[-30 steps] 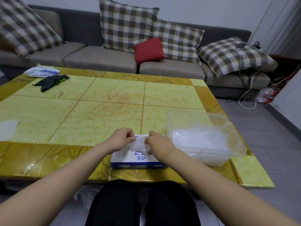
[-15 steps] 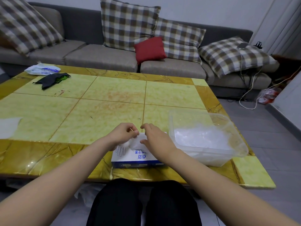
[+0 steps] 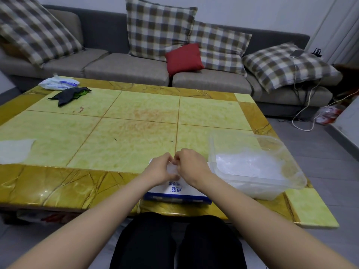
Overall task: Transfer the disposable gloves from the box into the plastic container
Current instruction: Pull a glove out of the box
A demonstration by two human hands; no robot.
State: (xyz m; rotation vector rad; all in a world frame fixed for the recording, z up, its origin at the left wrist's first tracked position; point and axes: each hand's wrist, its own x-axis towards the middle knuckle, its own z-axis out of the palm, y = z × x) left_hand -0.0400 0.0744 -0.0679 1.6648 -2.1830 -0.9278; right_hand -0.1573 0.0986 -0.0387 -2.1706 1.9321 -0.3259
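A white and blue glove box (image 3: 180, 192) lies flat at the table's near edge. Above its top, my left hand (image 3: 158, 169) and my right hand (image 3: 189, 166) meet, both pinching a thin clear disposable glove (image 3: 172, 170) between their fingers. Most of the glove is hidden by the hands. Just right of the box stands the clear plastic container (image 3: 291, 183), with a pile of clear gloves (image 3: 248, 166) lying in it.
The yellow-green tiled table (image 3: 126, 133) carries a white sheet (image 3: 15, 150) at its left edge, a dark cloth (image 3: 69, 95) and a wipes packet (image 3: 58, 82) at the far left. A grey sofa with checked cushions (image 3: 161, 28) stands behind. Cables (image 3: 303, 113) trail on the floor at right.
Both hands have lifted slightly and drawn closer together over the box, the glove bunched between their fingertips. The box and container have not moved.
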